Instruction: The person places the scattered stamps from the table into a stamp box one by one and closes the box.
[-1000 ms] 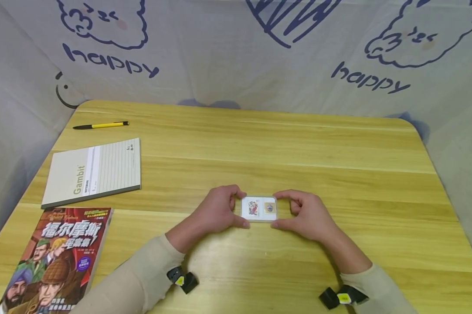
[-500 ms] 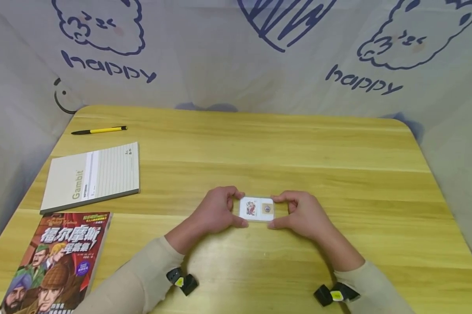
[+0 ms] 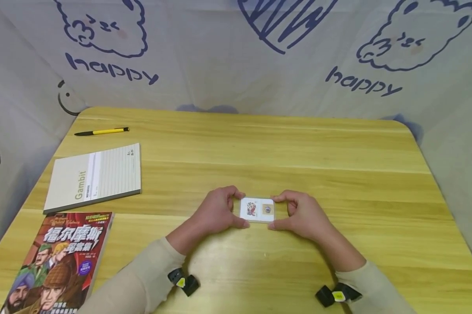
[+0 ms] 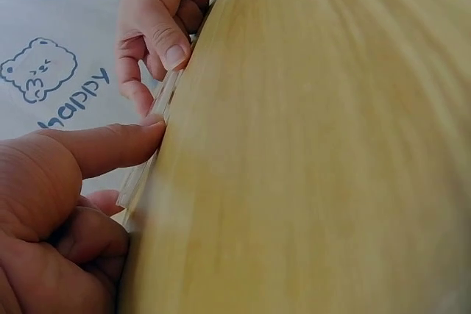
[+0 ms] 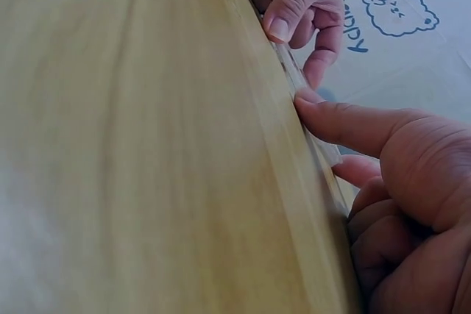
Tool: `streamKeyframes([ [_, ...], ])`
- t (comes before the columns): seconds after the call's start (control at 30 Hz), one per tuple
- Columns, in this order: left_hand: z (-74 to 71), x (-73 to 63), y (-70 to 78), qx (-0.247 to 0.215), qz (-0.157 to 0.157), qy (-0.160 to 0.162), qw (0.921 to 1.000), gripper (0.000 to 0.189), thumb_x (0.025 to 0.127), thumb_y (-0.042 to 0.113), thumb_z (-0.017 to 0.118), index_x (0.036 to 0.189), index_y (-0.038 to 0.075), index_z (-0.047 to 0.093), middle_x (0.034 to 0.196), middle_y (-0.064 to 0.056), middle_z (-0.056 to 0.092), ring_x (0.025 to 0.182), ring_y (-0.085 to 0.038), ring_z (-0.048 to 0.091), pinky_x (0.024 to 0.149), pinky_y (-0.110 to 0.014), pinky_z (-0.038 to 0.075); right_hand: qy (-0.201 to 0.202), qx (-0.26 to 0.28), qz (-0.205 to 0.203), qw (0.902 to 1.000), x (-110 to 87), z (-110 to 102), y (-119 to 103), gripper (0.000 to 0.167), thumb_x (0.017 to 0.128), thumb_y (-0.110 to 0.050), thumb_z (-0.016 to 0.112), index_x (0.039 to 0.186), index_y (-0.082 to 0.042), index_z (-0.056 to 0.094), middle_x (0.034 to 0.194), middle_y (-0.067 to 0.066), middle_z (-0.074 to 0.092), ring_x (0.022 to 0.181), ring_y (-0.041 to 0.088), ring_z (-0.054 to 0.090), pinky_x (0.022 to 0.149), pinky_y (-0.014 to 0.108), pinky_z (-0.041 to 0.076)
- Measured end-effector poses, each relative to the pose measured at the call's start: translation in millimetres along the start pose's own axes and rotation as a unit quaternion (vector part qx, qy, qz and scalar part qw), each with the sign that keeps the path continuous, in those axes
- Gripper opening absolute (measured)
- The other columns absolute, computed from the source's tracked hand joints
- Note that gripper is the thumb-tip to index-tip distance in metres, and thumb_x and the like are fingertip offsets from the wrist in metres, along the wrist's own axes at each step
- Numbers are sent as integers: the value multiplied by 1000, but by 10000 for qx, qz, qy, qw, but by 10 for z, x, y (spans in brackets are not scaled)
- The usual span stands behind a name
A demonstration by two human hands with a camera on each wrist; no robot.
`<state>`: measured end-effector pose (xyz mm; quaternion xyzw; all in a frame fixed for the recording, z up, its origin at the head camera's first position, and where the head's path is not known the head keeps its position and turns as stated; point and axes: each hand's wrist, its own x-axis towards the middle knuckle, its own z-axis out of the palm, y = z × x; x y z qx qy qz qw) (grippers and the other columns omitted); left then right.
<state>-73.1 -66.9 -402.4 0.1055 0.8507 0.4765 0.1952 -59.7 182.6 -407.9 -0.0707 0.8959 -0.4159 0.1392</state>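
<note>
A small flat case [image 3: 257,209] with clear edges lies between the two hands, near the middle of the table. Its white insert carries a colourful picture on the left and a small round emblem on a tan square on the right. My left hand [image 3: 218,210] pinches the left end between thumb and forefinger. At the opposite end, my right hand [image 3: 303,214] pinches the case the same way. Both wrist views show the clear case [image 4: 140,174] edge-on, low over the wooden surface; whether it touches the table I cannot tell.
On the left of the wooden table [image 3: 283,152] lie a Gambit notebook [image 3: 92,176], a yellow and black pen [image 3: 102,131] behind it, and a red illustrated book [image 3: 57,261] in front. White cloth [image 3: 236,56] with drawings hangs beyond the table's back edge.
The head view has shifted slightly. Both hands keep the same pinch on the case, with no clear movement over the table.
</note>
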Motion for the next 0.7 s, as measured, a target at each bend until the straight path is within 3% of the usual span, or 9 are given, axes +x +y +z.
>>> streamKeyframes([
  [0.23,24,-11,14,261,15,-27,9997,67,64,13,95,122,6,62,70,-4,51,57,-14,44,50,-29,38,-15,-4,-43,10000,-24,-17,3,61,64,-29,97,118,-18,71,62,-2,40,56,15,36,54,29,32],
  [0.43,27,-59,54,970,175,-115,9951,68,70,21,92,128,9,59,74,-3,54,62,-17,49,55,-32,43,-47,-147,14,9999,-65,-15,-25,63,65,-29,96,121,-17,69,66,0,43,58,16,39,55,30,34],
  [0.53,20,-88,76,1301,280,-101,9911,72,70,25,92,131,8,58,82,-3,58,71,-18,52,64,-36,47,-100,-239,-35,9997,-78,-10,-43,72,65,-33,96,127,-16,66,68,0,46,59,15,40,56,30,36],
  [0.7,-16,-164,149,1841,246,345,9820,72,73,35,90,134,12,60,104,-3,55,81,-19,52,72,-37,47,33,-363,-424,9984,-112,-20,-89,76,71,-39,92,135,-14,59,72,0,53,61,14,46,57,31,42],
])
